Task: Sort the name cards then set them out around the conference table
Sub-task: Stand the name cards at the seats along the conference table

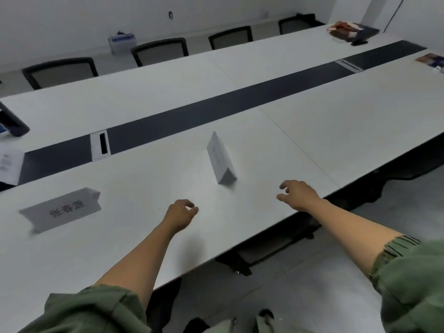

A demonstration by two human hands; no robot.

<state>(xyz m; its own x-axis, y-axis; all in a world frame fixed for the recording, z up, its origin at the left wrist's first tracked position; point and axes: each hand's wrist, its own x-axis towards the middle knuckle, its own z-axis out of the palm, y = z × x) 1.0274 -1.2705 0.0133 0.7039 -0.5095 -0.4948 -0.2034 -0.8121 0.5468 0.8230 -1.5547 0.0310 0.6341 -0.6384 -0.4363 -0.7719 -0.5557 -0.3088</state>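
In the head view, both hands hover over the near edge of the white worktop [336,131], the left hand [181,212] and the right hand [296,194] each with fingers loosely curled and holding nothing. One folded name card [221,159] stands on the worktop just beyond and between them, seen end-on, and a second name card [62,209] with dark printed characters stands well to the left near the same edge. A dark strip [216,106] runs along the worktop's middle, and black chairs [161,50] line its far side.
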